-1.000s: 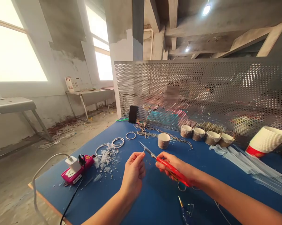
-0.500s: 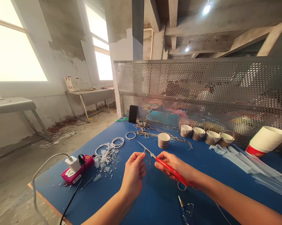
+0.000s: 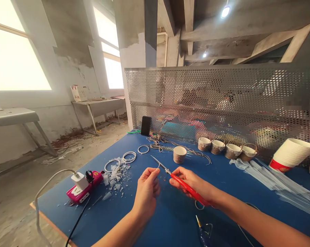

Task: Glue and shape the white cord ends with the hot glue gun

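My right hand (image 3: 189, 183) is closed round the red handles of a pair of scissors (image 3: 182, 181), whose blades point up and left. In a pinch of thumb and finger, my left hand (image 3: 148, 188) holds a short thin strand (image 3: 159, 165) against the blades; its kind is too small to make out. Just beyond the scissors stands a small brown cup (image 3: 180, 155) with a pale inside. Behind it lies a tangle of brown cord (image 3: 157, 144). Below my right hand rests a glue-tube-like thing (image 3: 202, 230) with a pointed metal tip, partly out of view.
White rings (image 3: 129, 157) lie beside clear plastic scraps (image 3: 117, 175) at left, near a pink power strip (image 3: 84, 188). Several small cups (image 3: 218, 146) line the perforated metal screen (image 3: 170, 96). At right are clear strips (image 3: 268, 178) and stacked paper cups (image 3: 292, 156). A phone (image 3: 146, 126) leans upright.
Both hands stay almost in the same place, with the scissors still at the strand. The view has shifted very slightly.
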`<move>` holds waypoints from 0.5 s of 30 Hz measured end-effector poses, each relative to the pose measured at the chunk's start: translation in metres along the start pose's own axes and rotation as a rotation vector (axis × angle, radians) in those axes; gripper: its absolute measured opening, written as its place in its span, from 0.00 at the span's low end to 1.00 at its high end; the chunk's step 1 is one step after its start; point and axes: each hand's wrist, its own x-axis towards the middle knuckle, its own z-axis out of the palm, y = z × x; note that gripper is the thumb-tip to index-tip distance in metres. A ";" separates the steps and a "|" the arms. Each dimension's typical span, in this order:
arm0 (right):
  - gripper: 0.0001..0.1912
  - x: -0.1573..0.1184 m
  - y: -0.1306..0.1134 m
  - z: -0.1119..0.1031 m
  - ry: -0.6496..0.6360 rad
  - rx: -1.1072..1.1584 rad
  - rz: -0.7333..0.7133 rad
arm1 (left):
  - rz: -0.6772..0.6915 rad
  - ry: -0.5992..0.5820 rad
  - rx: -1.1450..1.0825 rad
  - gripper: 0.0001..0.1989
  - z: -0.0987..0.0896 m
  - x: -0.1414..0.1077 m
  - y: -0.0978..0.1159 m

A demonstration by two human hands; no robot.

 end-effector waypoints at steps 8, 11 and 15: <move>0.22 0.006 0.011 -0.002 -0.006 -0.018 -0.002 | 0.021 0.004 0.011 0.19 -0.001 0.002 -0.001; 0.22 0.006 0.012 -0.002 -0.011 -0.028 -0.012 | 0.026 0.011 0.025 0.19 0.000 0.002 -0.001; 0.21 0.005 0.011 -0.002 0.003 -0.061 -0.022 | 0.027 0.018 0.038 0.19 0.000 0.001 -0.001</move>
